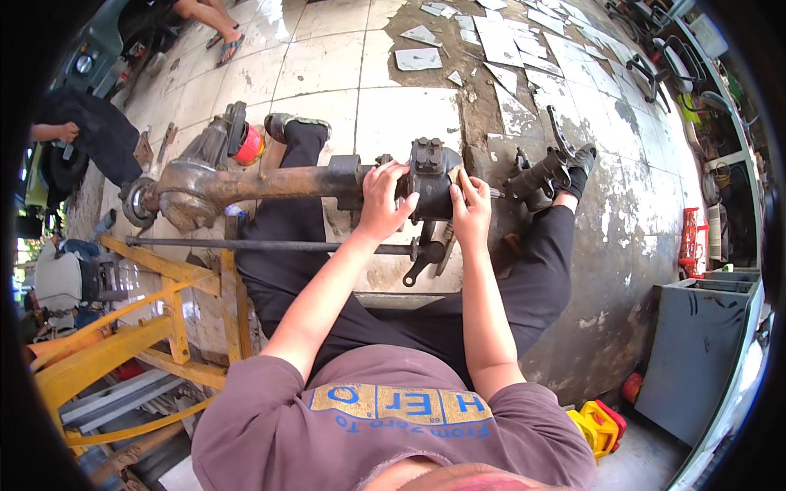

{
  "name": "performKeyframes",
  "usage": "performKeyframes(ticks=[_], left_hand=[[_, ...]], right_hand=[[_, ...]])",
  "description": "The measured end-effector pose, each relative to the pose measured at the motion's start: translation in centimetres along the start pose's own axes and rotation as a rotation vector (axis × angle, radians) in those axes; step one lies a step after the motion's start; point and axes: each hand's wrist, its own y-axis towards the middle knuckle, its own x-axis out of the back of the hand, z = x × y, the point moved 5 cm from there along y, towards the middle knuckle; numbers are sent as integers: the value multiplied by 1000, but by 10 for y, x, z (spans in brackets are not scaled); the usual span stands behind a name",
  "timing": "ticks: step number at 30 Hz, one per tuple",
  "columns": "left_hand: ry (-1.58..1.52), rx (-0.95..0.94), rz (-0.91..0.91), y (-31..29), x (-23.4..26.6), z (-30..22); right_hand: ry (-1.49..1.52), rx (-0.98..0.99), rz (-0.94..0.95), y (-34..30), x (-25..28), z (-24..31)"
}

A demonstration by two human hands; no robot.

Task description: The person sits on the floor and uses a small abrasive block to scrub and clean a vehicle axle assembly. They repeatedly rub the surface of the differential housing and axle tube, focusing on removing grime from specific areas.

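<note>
A rusty axle housing (274,183) with a round bulge at its left end lies across in front of me. At its right end sits a dark steering knuckle (435,184) with a bolted cap on top and an arm below. My left hand (382,200) curls against the knuckle's left side, thumb and fingers bent round its edge. On its right side, my right hand (470,209) pinches a small tan scrap (455,173) against the metal; its kind is too small to tell. Below the housing runs a long thin rod (270,245).
A greasy metal part (536,180) lies by my right foot. A yellow frame (172,327) stands at left. Broken tiles (499,45) cover the far floor. At right are a grey cabinet (696,352) and a red jack (693,243). Another person's leg (214,16) shows far left.
</note>
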Motion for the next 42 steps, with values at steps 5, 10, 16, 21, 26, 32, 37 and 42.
performKeyframes(ticks=[5,10,16,21,26,32,37,42], left_hand=[[2,-3,-10,2,-2,-3],[-6,-10,-14,0,-1,-3],[-14,13,11,-1,-2,-2],[-4,8,24,-3,-3,-1],[-6,-5,31,-2,-4,1],[-23,-7,25,-1,-3,-1],[-12,0,34,-5,-5,2],[-28,-6,21,-2,-6,1]], right_hand=[[-24,58,-14,12,3,-1],[-10,39,19,-5,5,-7],[23,1,22,7,4,0],[11,0,-2,3,3,3],[18,17,-15,7,2,1],[-18,50,12,17,9,-2],[66,-39,-1,-5,8,-3],[72,-32,37,19,8,-7]])
